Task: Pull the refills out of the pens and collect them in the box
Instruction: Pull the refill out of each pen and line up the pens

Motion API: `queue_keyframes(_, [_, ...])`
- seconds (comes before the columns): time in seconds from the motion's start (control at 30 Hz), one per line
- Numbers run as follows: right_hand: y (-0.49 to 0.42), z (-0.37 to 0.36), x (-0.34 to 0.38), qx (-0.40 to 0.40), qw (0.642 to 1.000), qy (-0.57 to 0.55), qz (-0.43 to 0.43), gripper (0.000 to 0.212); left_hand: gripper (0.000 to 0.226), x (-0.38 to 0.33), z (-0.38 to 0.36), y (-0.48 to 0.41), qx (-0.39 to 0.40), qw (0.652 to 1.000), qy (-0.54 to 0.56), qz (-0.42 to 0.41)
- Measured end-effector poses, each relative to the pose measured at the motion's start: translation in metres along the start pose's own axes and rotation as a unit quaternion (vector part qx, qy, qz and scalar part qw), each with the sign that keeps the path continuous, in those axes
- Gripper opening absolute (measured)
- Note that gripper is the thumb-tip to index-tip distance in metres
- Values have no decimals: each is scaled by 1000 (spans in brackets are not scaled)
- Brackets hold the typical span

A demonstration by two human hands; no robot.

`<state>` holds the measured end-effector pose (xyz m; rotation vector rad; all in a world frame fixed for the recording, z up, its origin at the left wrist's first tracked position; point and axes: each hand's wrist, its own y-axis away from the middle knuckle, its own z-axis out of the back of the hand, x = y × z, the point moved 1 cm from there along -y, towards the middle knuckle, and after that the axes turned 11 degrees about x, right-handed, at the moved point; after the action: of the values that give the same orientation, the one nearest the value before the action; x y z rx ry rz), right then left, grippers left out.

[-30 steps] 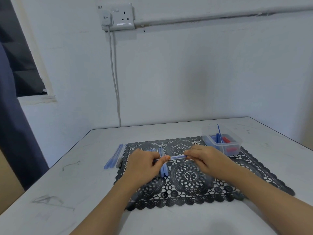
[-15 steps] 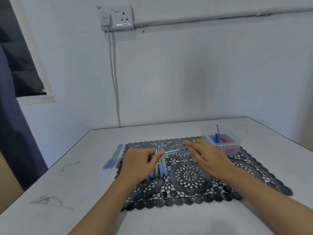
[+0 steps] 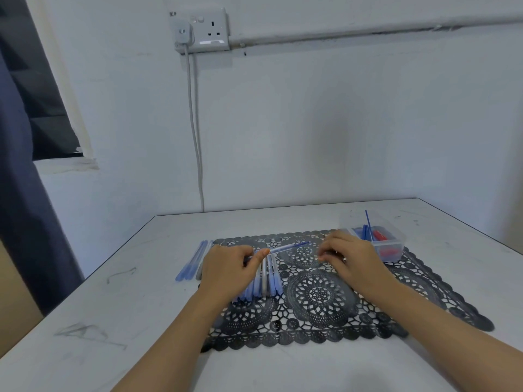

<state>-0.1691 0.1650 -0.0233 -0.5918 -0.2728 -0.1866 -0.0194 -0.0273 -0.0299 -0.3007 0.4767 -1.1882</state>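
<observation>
The clear plastic box (image 3: 397,243) sits on the far right corner of the black lace mat (image 3: 311,301), just beyond my right hand (image 3: 349,260). Inside it lie several blue refills (image 3: 365,232), one of them leaning up above the rim, along with some red pieces (image 3: 379,234) that I cannot identify through the cloudy wall. My left hand (image 3: 226,267) grips a pen (image 3: 283,248). The thumb is pressed along the top of the clear barrel and the other fingers are curled beneath it, so the pen points to the right and slightly away from me, held just above the mat. A thin blue length shows at its far end, probably the refill partly drawn out, though the blur there leaves me unsure. My right hand hovers near that end with the fingers bent inward and close together. Its fingertips (image 3: 322,257) are smeared by motion, and I cannot tell whether they pinch anything or touch the pen. Under my left hand a row of pens (image 3: 267,281) lies side by side on the mat, their upper ends hidden by my knuckles. A second bunch of pens (image 3: 195,260) lies on the white table (image 3: 135,292) just beside the mat's left edge. Both my forearms are cut off at the bottom of the view.
</observation>
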Motion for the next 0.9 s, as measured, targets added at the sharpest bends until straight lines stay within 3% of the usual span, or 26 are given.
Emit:
queue_keyframes(0.3, [-3,-15,-15,117,992,29,-42,21,64,5,4,0,-14,999,-7,42])
queue_keyframes(0.5, [0,-18,-14,225,971,60,-48,26,54,4,11,1,-16,996,-7,92])
queue_keyframes(0.9, [2,-12,-5,236,968,65,-63,33,52,0,18,2,-32,994,7,100])
